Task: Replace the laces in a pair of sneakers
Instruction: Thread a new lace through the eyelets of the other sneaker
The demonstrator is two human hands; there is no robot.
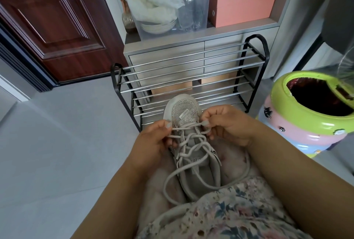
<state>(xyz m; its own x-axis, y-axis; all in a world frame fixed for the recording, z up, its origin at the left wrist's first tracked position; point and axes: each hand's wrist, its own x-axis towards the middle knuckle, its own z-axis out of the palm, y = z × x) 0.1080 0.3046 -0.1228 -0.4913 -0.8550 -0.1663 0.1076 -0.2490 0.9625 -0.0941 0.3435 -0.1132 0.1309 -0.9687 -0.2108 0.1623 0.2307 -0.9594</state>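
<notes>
A grey sneaker (183, 110) with a sparkly mesh toe lies on my lap, toe pointing away from me. Its pale grey lace (188, 143) crosses loosely through the eyelets, and the loose ends loop down over my lap. My left hand (153, 143) pinches the lace at the shoe's left side, near the lowest eyelets. My right hand (224, 123) pinches the same lace on the right side. The strand between them runs straight across the shoe. Only one sneaker is in view.
A black and chrome shoe rack (191, 77) stands just beyond the toe. Behind it is a grey cabinet (166, 54) with a clear storage bin (168, 8) and pink boxes (245, 6). A green and pink bin (310, 112) stands to the right, a dark wooden door (51, 18) to the left.
</notes>
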